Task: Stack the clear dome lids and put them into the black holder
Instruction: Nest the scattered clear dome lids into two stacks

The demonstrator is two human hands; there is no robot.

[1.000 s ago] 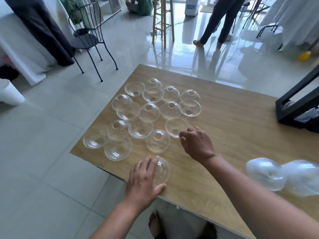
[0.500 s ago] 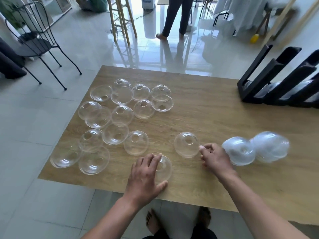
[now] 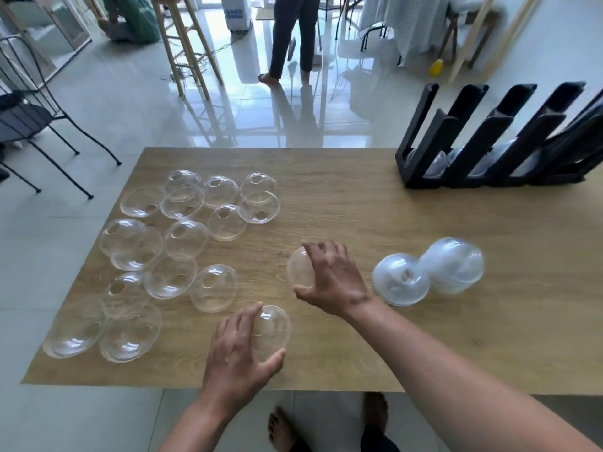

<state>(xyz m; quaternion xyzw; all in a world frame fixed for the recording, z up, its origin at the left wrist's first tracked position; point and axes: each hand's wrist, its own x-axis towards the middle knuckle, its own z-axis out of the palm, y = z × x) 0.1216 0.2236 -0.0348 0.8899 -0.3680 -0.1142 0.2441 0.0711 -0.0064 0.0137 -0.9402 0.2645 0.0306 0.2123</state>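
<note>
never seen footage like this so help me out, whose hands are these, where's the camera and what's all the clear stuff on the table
There is no machine here. A person wears one wide-angle camera on the head, so you look down at their own two arms.

The wooden table holds many loose clear dome lids, spread over its left half. To the right lie two stacks of lids, already nested and looking whiter. At the far right stands the black holder, with some lids already in its slots.

The left hand rests over one dome lid near the table's front edge, fingers and thumb around it. The right hand has its grip curled over another lid further in.

Behind the table you see a tiled floor, a stool, chairs and another person's legs.
</note>
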